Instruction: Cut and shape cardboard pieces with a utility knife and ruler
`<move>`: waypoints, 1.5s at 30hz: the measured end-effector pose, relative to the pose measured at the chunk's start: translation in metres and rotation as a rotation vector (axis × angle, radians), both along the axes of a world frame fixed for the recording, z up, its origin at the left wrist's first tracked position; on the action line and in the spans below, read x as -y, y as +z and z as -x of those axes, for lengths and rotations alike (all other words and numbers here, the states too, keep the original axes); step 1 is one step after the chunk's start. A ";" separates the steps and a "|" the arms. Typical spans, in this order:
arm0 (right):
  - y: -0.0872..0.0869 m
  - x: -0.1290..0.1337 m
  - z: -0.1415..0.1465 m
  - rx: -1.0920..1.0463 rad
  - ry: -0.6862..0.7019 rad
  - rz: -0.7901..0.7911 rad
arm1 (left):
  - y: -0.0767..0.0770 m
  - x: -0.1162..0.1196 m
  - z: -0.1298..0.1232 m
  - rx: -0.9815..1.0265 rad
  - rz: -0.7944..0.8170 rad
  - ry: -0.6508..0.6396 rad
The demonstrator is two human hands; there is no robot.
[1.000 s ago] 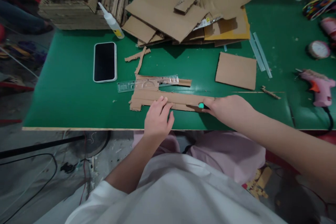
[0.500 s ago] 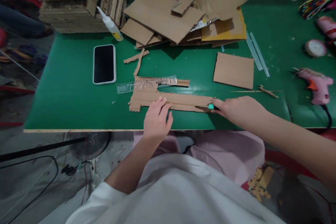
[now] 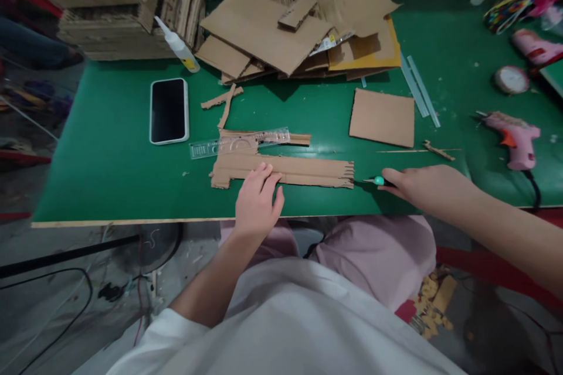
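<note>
A long cardboard strip lies along the front of the green table, its right end split by several short slits. My left hand rests flat on the strip, fingers stretched out. To the right of the slit end, my right hand grips a utility knife with a green part. The thin blade points left, just apart from the cardboard. Behind the strip's left part, a clear plastic ruler lies across cardboard pieces.
A phone lies at left, near a glue bottle. Stacked cardboard and loose sheets fill the back. A cardboard rectangle, glue sticks, a tape roll and a pink glue gun are at right.
My right hand has drawn the knife rightward, off the strip's end, uncovering the slits. My left hand stays on the strip. The whole view has shifted slightly.
</note>
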State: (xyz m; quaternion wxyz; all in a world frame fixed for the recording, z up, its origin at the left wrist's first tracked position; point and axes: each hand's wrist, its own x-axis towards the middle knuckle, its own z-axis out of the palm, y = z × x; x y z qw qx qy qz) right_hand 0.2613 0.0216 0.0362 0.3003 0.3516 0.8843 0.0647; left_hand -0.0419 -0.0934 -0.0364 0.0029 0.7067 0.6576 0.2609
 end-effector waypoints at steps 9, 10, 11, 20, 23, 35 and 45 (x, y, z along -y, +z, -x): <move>0.006 0.003 -0.009 -0.013 -0.047 -0.007 | 0.000 -0.001 0.001 0.011 0.014 -0.015; 0.007 0.004 -0.011 -0.037 -0.078 -0.002 | 0.001 -0.002 0.003 0.002 0.011 -0.025; 0.008 0.005 -0.014 -0.077 -0.124 0.017 | 0.001 -0.003 0.005 -0.013 0.006 -0.041; 0.005 0.053 0.011 -0.806 -0.779 0.579 | 0.011 -0.028 0.006 -0.156 -0.006 -0.128; -0.005 0.067 0.046 -0.954 -0.849 0.740 | 0.008 -0.036 0.001 -0.102 -0.013 -0.145; -0.007 0.064 0.123 -1.074 -1.008 0.908 | 0.006 -0.042 0.003 0.050 0.073 -0.140; -0.010 0.077 0.141 -1.139 -1.144 0.856 | 0.005 -0.042 0.003 0.063 0.079 -0.134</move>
